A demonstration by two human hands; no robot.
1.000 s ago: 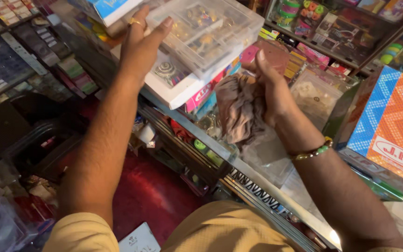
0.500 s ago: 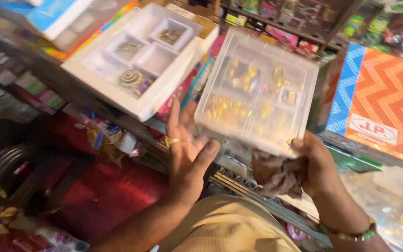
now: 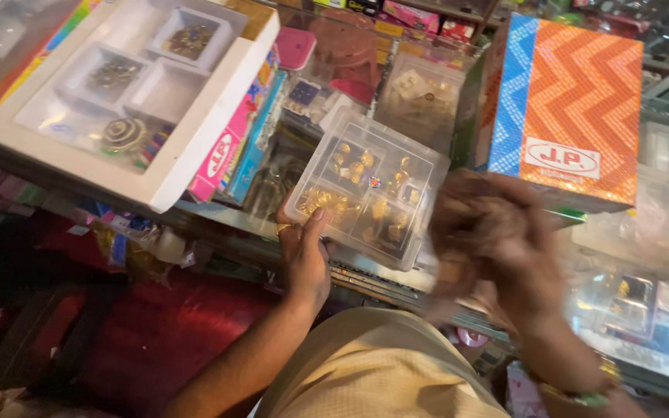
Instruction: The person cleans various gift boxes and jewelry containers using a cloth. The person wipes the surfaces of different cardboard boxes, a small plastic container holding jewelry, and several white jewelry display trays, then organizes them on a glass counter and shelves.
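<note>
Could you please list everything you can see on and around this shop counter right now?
Clear plastic compartment box of small gold pieces: one, centre, on the glass counter.
White tray with square compartments: one, upper left, holding a few ornaments.
Orange and blue zigzag cardboard box: one, upper right, upright.
Pink packets: a few, under the white tray.
Brown cloth: one, blurred, bunched in the right hand.
Left hand: holds the clear box's near edge.
Right hand: blurred.
</note>
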